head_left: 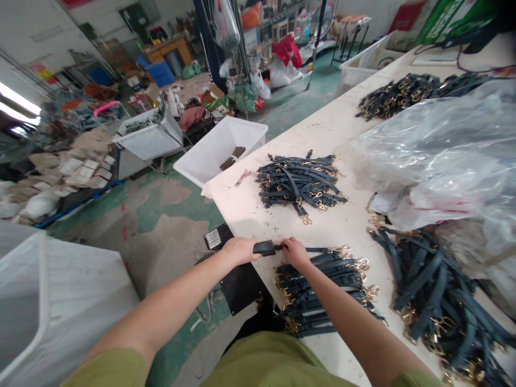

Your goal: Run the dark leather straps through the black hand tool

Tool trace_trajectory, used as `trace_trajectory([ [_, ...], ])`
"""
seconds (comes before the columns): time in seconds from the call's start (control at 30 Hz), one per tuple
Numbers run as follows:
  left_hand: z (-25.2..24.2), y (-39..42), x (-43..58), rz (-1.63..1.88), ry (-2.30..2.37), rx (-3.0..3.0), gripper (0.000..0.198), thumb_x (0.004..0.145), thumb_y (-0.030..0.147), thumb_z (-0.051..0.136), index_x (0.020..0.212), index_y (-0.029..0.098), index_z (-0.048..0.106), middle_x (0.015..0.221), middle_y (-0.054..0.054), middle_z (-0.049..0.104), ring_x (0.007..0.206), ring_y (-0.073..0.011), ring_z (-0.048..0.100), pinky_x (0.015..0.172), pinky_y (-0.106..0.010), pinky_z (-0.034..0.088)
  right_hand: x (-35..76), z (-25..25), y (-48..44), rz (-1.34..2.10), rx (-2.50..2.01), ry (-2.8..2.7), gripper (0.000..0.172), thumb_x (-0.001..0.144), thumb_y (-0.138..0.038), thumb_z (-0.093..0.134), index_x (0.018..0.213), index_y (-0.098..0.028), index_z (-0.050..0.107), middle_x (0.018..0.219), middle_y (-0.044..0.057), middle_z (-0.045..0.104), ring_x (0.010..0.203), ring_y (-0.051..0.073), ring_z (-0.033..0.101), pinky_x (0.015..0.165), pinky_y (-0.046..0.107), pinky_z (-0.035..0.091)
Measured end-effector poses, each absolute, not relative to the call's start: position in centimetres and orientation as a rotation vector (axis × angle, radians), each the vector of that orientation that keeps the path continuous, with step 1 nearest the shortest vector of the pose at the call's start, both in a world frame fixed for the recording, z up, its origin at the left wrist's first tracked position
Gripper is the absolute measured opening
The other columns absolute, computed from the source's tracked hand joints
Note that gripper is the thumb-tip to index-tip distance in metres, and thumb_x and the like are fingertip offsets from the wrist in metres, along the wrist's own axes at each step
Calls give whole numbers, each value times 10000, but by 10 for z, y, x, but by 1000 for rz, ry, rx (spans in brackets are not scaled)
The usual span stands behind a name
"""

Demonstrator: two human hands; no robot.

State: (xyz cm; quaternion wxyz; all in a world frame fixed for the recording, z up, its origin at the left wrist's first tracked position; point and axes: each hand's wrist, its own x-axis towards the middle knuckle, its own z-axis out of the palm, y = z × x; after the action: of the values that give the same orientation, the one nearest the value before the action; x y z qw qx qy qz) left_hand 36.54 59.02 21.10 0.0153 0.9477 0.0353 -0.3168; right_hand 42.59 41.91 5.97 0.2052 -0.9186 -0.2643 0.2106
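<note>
At the table's near left edge, my left hand [239, 251] is closed around a black, oblong, block-like thing [264, 248] whose exact kind I cannot make out. Just right of it, my right hand [295, 252] pinches a dark blue-grey strap [318, 249]. One end of this strap points toward the black thing; the other runs right to gold clasps. Whether strap and black thing are joined is unclear. Below my right hand and forearm lies a row of similar straps [318, 303] with gold hooks, partly hidden by the arm.
Farther up the white table [237, 209] lies a strap pile [300, 180], with small scissors [242, 177] beside it. More straps [435, 290] and clear plastic sheeting [443, 145] cover the right side. A white bin [242, 130] stands against the far edge; another bin [88, 279] is at left.
</note>
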Motion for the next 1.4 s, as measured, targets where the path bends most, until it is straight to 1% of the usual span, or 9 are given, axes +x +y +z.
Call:
trace_trajectory([
  [0.23, 211, 584, 370, -982, 12, 3001, 384, 695, 510, 422, 943, 254, 566, 865, -47, 640, 777, -216, 589, 645, -302, 452, 429, 57, 417, 570, -2505, -746, 232, 769, -174, 422, 948, -201, 568, 930, 42, 501, 811, 125, 491, 724, 211, 315],
  [0.5, 210, 586, 373, -972, 13, 2999, 419, 683, 549, 414, 943, 259, 569, 865, -46, 640, 787, -220, 588, 644, -299, 449, 428, 57, 416, 538, -2487, -729, 267, 766, -161, 415, 995, -202, 548, 945, 48, 502, 829, 129, 486, 751, 216, 313],
  [0.67, 209, 605, 363, -974, 141, 2907, 413, 684, 546, 417, 957, 276, 571, 881, -27, 643, 790, -199, 593, 631, -257, 446, 428, 63, 416, 583, -2503, -745, 254, 792, -181, 396, 967, -219, 577, 933, 49, 502, 839, 130, 485, 752, 218, 313],
  [0.83, 199, 613, 355, -917, 256, 2829, 445, 690, 556, 412, 1022, 292, 548, 935, -13, 637, 833, -191, 586, 667, -251, 437, 428, 69, 420, 592, -2532, -736, 257, 791, -167, 390, 956, -214, 581, 932, 52, 505, 839, 131, 483, 751, 216, 311],
  [0.97, 197, 621, 353, -825, 337, 2767, 477, 697, 556, 409, 1062, 270, 522, 973, -27, 625, 854, -189, 577, 686, -247, 427, 423, 73, 417, 612, -2549, -804, 256, 779, -161, 398, 950, -212, 582, 931, 51, 514, 808, 128, 492, 721, 214, 315],
  [1.1, 208, 648, 336, -701, 482, 2737, 464, 723, 548, 374, 1082, 280, 492, 969, -29, 622, 833, -188, 577, 651, -245, 423, 434, 76, 412, 714, -2565, -878, 209, 768, -192, 414, 871, -207, 595, 869, 36, 542, 761, 128, 506, 676, 216, 326],
  [1.17, 214, 658, 327, -687, 521, 2709, 440, 726, 543, 374, 1065, 290, 496, 956, -21, 624, 829, -183, 578, 652, -240, 420, 457, 84, 414, 634, -2591, -830, 208, 778, -221, 408, 892, -206, 581, 867, 32, 550, 775, 131, 510, 678, 216, 332],
  [1.33, 220, 659, 318, -694, 546, 2644, 437, 722, 517, 406, 1092, 294, 480, 990, -18, 616, 866, -183, 571, 715, -249, 413, 545, 120, 440, 66, -2735, -523, 334, 829, -313, 330, 1109, -182, 455, 1019, 84, 514, 895, 163, 488, 743, 246, 334],
  [1.4, 221, 657, 319, -690, 539, 2621, 450, 716, 515, 418, 1105, 296, 472, 996, -18, 616, 881, -188, 568, 733, -256, 411, 574, 130, 455, 9, -2819, -461, 371, 825, -331, 341, 1150, -170, 418, 1017, 111, 514, 903, 185, 487, 745, 269, 337],
])
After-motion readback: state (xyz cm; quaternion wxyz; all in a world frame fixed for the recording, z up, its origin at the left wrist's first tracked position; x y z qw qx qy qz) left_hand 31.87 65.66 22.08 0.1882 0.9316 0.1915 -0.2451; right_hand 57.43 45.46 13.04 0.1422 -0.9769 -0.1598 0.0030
